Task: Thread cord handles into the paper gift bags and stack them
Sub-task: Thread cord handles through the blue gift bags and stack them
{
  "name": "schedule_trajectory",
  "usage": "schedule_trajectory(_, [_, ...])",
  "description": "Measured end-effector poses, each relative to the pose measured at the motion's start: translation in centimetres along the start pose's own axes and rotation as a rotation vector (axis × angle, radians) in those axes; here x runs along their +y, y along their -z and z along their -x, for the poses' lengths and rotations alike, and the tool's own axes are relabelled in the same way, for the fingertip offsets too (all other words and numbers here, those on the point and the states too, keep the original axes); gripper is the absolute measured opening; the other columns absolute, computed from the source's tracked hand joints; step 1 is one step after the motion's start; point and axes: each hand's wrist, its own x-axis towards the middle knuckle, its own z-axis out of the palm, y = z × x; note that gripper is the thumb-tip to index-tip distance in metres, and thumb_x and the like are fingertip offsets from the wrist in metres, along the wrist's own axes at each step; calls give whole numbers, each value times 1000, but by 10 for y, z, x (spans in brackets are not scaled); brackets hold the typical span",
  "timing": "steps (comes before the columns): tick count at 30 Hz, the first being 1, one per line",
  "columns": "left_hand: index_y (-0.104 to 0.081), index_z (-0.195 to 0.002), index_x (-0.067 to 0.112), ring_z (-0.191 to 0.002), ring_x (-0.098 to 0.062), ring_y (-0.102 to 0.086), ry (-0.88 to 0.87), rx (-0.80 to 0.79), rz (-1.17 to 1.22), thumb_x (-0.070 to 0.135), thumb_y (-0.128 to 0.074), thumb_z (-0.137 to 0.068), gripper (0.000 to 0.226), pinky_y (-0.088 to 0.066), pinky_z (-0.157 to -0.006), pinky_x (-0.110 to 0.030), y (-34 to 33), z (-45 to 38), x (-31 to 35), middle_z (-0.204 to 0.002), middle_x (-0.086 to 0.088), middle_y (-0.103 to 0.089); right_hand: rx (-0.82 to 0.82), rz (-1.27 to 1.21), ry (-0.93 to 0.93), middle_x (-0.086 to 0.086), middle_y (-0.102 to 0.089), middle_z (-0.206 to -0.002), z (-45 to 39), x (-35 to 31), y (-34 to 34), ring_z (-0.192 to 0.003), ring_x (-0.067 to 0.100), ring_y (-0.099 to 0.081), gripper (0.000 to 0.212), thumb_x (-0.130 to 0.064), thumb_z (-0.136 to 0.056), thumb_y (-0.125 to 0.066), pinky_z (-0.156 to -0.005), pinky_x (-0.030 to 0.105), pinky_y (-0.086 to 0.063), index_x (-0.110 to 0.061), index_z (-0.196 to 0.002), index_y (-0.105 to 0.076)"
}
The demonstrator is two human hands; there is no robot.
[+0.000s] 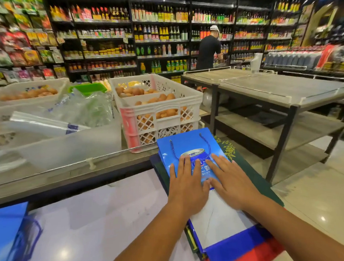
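Note:
A flat blue paper gift bag (187,143) with a blue cord handle (173,152) lies on top of a stack of flat bags, dark green ones (247,166) showing beneath it. My left hand (186,186) and my right hand (233,184) both rest flat on the top bag, fingers straight, side by side. Nearer to me another blue, white and red bag (237,244) lies under my right forearm. At the lower left edge is a further blue bag (8,232) with a cord handle.
A counter rail (89,160) runs ahead, with white crates of eggs (160,115) and plastic bags (68,113) behind it. A grey shelf table (283,90) stands on the right. A person in black (208,49) stands at the far bottle shelves.

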Motion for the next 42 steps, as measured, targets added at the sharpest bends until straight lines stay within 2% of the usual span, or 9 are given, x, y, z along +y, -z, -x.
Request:
schedule_trajectory(4, [-6,-166,28,-159,-20,17,-43,-45,163,54,-34,-107,70,2,-131,-44,19,6,-10,-174,0,10,5,73,-10,-11,0,-173,2,-7,11,-160,12,4,69,-67,-104,-21,-129,42,-3,-37,-165,-6])
schedule_trajectory(8, [-12,-165,35,-158,-8,14,-33,47,400,48,-48,-106,70,-14,-131,-38,46,29,-24,-172,15,9,113,106,-16,-6,-25,-169,10,-24,25,-156,14,-20,56,-50,-108,-36,-129,43,-10,-34,-161,-27])
schedule_trajectory(15, [-29,-159,39,-157,1,4,-33,273,412,51,-46,-99,64,-14,-130,-40,87,104,-82,-170,19,-12,227,-100,79,-7,-38,-155,20,-94,46,-140,16,-38,57,-22,-99,-53,-121,34,-30,-30,-154,-38])
schedule_trajectory(20, [-45,-149,41,-151,9,-12,230,450,400,44,-60,-98,53,-23,-121,-31,112,186,-156,-156,30,-24,228,-252,338,-10,-40,-146,31,-177,46,-132,15,-43,58,-21,-92,-57,-111,37,-42,-30,-147,-42])
schedule_trajectory(25, [-61,-130,36,-146,-14,-42,513,488,374,45,-65,-95,37,-34,-116,-37,127,285,-218,-145,18,-50,39,-349,525,-16,-21,-163,46,-269,29,-149,8,-22,59,-30,-103,-54,-125,28,-24,-40,-156,-29])
schedule_trajectory(28, [-65,-127,33,-146,-16,-41,631,436,298,50,-58,-98,35,-34,-114,-36,125,339,-245,-147,12,-53,-38,-345,622,-19,-16,-165,53,-318,11,-150,7,-19,60,-32,-104,-53,-120,21,-17,-43,-157,-26])
schedule_trajectory(34, [-67,-131,24,-139,-31,-50,836,283,77,65,-35,-85,70,-41,-111,-51,124,407,-281,-145,-5,-57,-138,-375,705,-18,-30,-157,63,-383,-27,-141,8,-34,55,-39,-103,-56,-116,24,-33,-38,-153,-35])
schedule_trajectory(37, [-65,-135,23,-132,-35,-54,916,227,6,64,-32,-80,76,-41,-105,-53,128,426,-289,-146,-10,-56,-215,-478,653,-16,-44,-145,61,-400,-40,-132,7,-44,48,-39,-102,-58,-109,21,-38,-35,-148,-44])
schedule_trajectory(42, [-54,-148,30,-141,-27,-46,928,132,-8,71,-23,-86,80,-29,-119,-56,125,436,-290,-156,-3,-45,-283,-690,449,-17,-49,-131,43,-421,-51,-120,6,-54,36,-28,-103,-61,-83,1,-38,-33,-137,-52])
